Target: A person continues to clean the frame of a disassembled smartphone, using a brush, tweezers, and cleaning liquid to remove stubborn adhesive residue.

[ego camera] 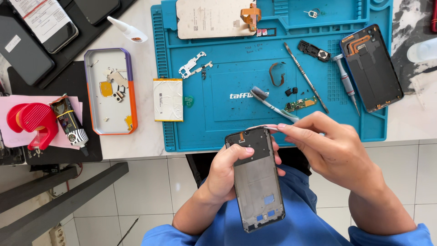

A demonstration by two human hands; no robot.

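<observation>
Phone frame stripped and held over the lap, left hand closed round it, right hand pinching a thin tool at its top edge; screen, battery, back cover already out on mat, reassembly undone.

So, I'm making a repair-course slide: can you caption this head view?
Left hand holds a stripped phone frame while the right hand works its top edge with tweezers over a blue mat.

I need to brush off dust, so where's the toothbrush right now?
The toothbrush lies on the blue mat near its front edge, just beyond the phone frame, with a small green circuit board at its right.
</observation>
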